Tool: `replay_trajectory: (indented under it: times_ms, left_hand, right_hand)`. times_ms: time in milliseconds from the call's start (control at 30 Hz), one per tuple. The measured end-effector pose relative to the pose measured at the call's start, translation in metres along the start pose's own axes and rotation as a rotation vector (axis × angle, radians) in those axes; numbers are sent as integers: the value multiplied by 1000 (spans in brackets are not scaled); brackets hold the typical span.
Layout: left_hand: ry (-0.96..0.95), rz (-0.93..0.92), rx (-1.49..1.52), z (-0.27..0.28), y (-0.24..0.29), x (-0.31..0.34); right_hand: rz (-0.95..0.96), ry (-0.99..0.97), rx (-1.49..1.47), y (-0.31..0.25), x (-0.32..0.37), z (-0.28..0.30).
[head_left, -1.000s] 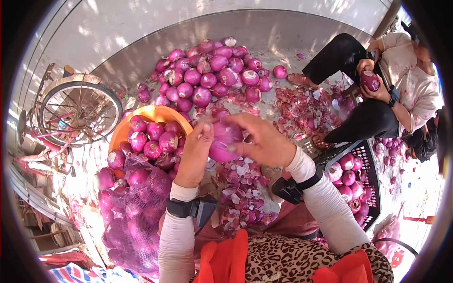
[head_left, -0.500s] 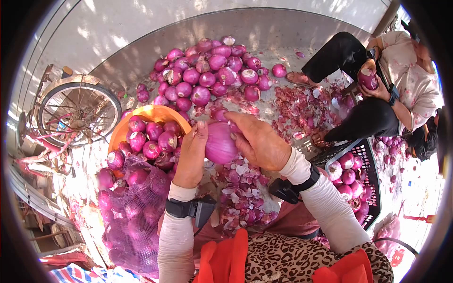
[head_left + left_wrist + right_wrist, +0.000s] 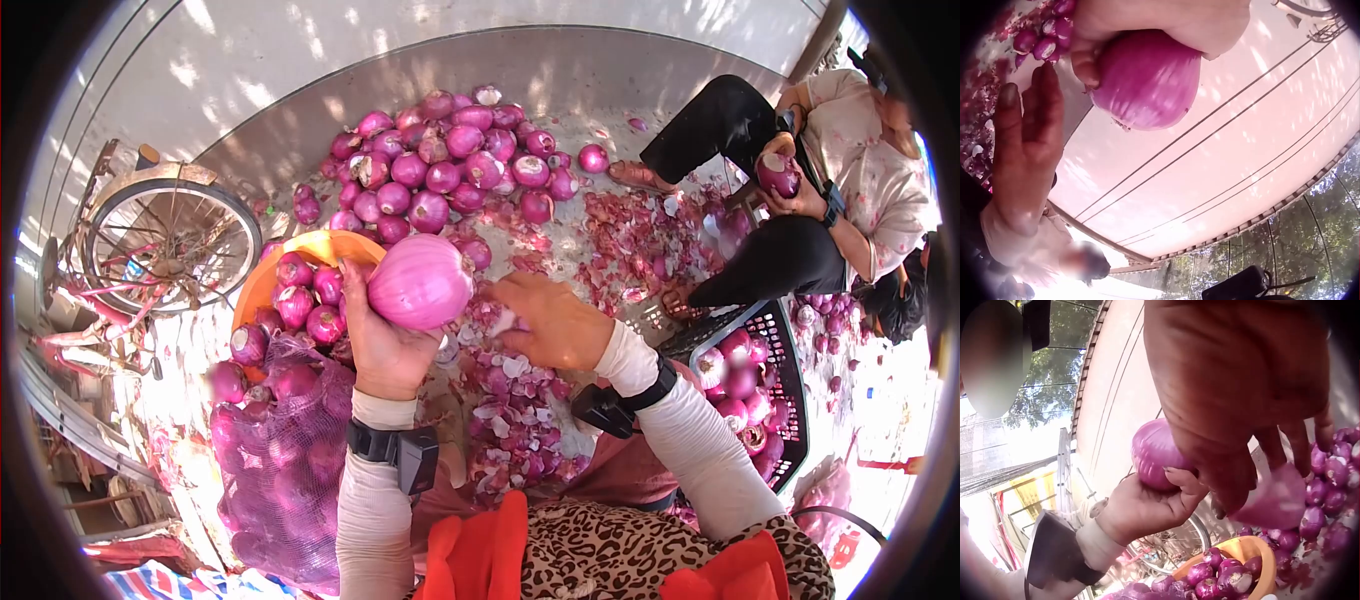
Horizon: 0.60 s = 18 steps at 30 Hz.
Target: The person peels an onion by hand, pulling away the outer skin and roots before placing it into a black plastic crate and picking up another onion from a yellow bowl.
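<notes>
A smooth pink-purple onion [image 3: 420, 283] sits in my left hand [image 3: 395, 350], gripped between the fingers and palm, its root end turned to the right. In the right wrist view my left thumb curls up against the onion [image 3: 1155, 453]. My right hand [image 3: 555, 325] is apart from it, just to the right, over the litter of skins. Close below its fingers is a blurred, thin piece of onion skin [image 3: 1275, 503]. The left wrist view shows the fingers of my right hand [image 3: 1025, 144] fairly straight and slightly spread.
An orange basin [image 3: 305, 243] of onions and a purple mesh sack [image 3: 285, 480] stand at left. Beyond lies an onion pile [image 3: 430, 165]. Loose skins [image 3: 515, 410] cover the ground. A black crate [image 3: 790, 400] of onions and a seated person [image 3: 850, 170] are at right.
My right hand has come away from the onion. My left hand has tipped outward with the onion, moving it left and up, and a loose piece of skin now shows by my right fingers.
</notes>
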<state>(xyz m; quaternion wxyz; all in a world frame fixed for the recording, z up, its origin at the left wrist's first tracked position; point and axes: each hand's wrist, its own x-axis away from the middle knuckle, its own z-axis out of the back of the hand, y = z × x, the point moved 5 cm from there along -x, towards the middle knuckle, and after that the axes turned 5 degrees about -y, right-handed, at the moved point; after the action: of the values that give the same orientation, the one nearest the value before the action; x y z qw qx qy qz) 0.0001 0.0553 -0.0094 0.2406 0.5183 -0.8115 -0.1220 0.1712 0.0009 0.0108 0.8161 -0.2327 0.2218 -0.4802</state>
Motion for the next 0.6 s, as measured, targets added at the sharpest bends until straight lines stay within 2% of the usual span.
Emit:
replay_trajectory:
  times_ms: [67,167,267,367,500,600]
  left_hand:
    - [22,17,-43,-6,-2,2]
    - [15,40,-70,-8,-6,3]
    - [-28,67,-56,-9,-10,4]
    - [-48,57,-113,-14,-12,6]
    - [-93,4,-305,-23,-19,8]
    - [-145,103,-367,-22,-29,6]
  right_hand:
    - [-15,82,-87,2,-6,9]
    - [-139,158,-689,1,-10,19]
    - [-116,214,-786,-2,-11,19]
    - [-74,244,-704,-6,-12,19]
    - [20,249,-346,-12,-13,24]
    - [9,239,-215,-15,-13,23]
